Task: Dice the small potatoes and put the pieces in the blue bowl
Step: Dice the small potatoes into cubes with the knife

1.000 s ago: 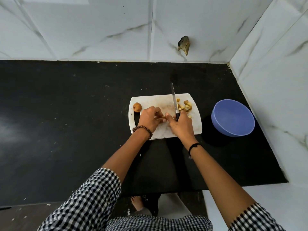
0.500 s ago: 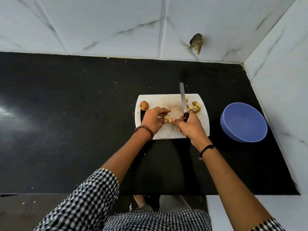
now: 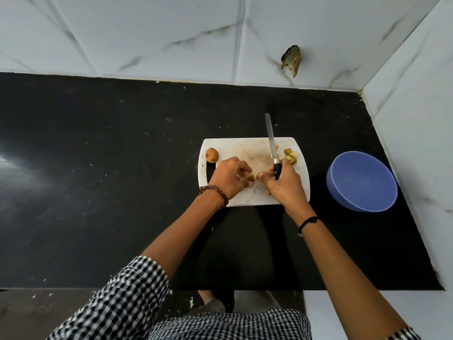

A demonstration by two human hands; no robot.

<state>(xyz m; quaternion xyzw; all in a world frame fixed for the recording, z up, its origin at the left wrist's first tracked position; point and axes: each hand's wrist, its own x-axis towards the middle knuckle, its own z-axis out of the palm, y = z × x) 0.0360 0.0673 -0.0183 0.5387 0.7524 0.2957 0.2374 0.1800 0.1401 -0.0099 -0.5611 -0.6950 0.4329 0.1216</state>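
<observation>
A white cutting board [image 3: 245, 148] lies on the black counter. A whole small potato [image 3: 212, 155] sits at the board's left edge. Several diced pieces [image 3: 290, 157] are piled at its far right. My left hand [image 3: 229, 176] pinches a cut potato piece [image 3: 250, 178] near the board's middle. My right hand [image 3: 284, 184] grips the black handle of a knife [image 3: 272, 141], its blade pointing away over the board, and its fingertips touch the same piece. The blue bowl [image 3: 362, 181] stands to the right of the board and looks empty.
The black counter [image 3: 110, 168] stretches wide to the left. White marble tile walls close off the back and the right side just past the bowl. A broken hole in the back wall [image 3: 291, 60] sits above the board. The counter's front edge runs below my forearms.
The view has shifted, so the board and bowl sit further right in the frame. Both hands stay at the board's middle around the potato piece, knife still pointing away.
</observation>
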